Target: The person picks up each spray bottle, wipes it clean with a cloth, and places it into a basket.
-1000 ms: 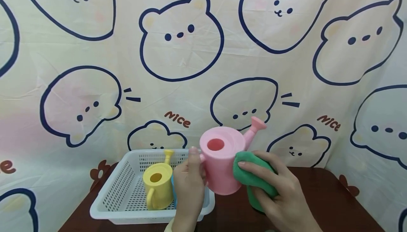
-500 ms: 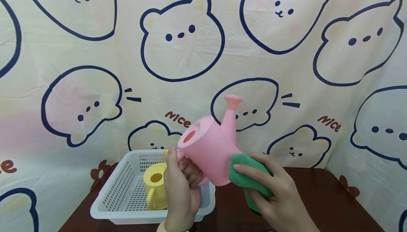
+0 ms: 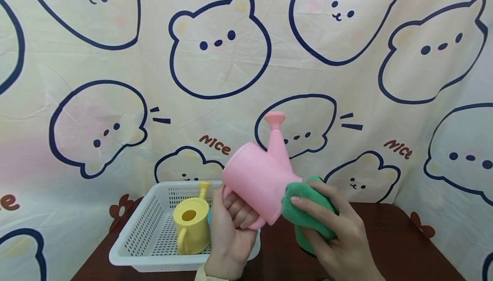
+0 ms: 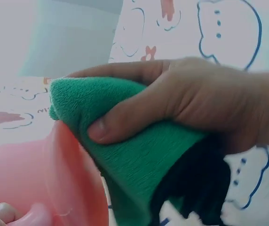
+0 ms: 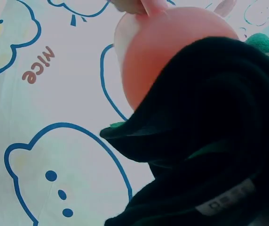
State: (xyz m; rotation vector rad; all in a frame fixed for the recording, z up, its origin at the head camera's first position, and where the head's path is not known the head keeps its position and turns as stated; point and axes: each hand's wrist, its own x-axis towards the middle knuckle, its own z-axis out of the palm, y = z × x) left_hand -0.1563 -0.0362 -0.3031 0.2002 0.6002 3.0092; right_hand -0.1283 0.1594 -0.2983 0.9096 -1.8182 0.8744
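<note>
In the head view my left hand (image 3: 233,234) grips the handle of a pink watering can (image 3: 256,178). The can is tilted, its spout pointing up and its base turned to the right. A folded green cloth (image 3: 304,206) is pinched between the thumb and fingers of my right hand (image 3: 346,234), against the can's base edge. The left wrist view has the cloth (image 4: 130,160) touching the rim of the can's base, with left fingers (image 4: 2,213) at the lower left corner. In the right wrist view the cloth (image 5: 209,103) hangs dark and covers part of the can's base (image 5: 158,56).
A white perforated basket (image 3: 135,238) stands on the dark brown table (image 3: 369,246), left of my hands. Inside it is a yellow watering can (image 3: 192,225), with a bit of something blue mostly hidden behind my left hand. A cartoon-print curtain (image 3: 231,118) hangs behind the table.
My left hand has tipped the pink watering can over from nearly upright, so its spout swings up and left and its base faces the cloth. The right hand with the cloth has shifted only slightly.
</note>
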